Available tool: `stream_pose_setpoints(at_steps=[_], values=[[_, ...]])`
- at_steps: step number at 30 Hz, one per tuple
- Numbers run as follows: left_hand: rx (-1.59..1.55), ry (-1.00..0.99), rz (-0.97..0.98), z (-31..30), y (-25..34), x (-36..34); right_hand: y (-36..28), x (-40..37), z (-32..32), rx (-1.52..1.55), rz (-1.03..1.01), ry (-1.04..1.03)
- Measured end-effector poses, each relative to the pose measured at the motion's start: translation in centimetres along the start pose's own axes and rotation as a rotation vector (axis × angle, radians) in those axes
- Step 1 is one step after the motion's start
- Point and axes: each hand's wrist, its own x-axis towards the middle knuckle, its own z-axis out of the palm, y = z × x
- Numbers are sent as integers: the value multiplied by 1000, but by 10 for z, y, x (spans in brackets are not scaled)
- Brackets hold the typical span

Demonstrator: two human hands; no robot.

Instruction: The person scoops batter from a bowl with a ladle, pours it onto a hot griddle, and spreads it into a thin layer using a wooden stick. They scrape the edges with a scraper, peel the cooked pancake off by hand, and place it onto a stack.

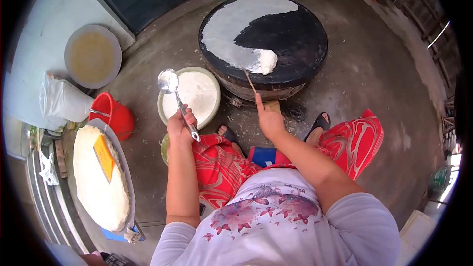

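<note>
My left hand (180, 124) is wrapped around the handle of a metal ladle (168, 82). White batter coats the ladle's bowl, which hangs over the rim of a pale green basin (217, 107) of white batter (196, 93). A thin wooden stick (250, 81) is gripped in my right hand (270, 118), its far end reaching the batter on a round black griddle (290, 39). A grey-white batter layer (224, 27) curves over the griddle's left and far side. At the near end of that layer sits a thick white lump (267, 62).
Left, a round board carries a pile of pale flat sheets (91, 182) with a yellow scraper (103, 157) on top. Beside it stand a red bucket (120, 120) and a white bucket (74, 103). A round tray (93, 56) leans against the wall. My sandalled feet flank the griddle's near side.
</note>
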Motion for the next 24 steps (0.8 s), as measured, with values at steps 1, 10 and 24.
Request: stream_pose_setpoints(at_steps=[1,10,24], values=[[-14,-19,-12,0,1,1,3,4,10,-75,-118,84],[-13,9,3,5,-5,5,46,1,-11,-139,-31,67],[23,36,14,23,-18,11,109,-12,-13,200,-25,391]])
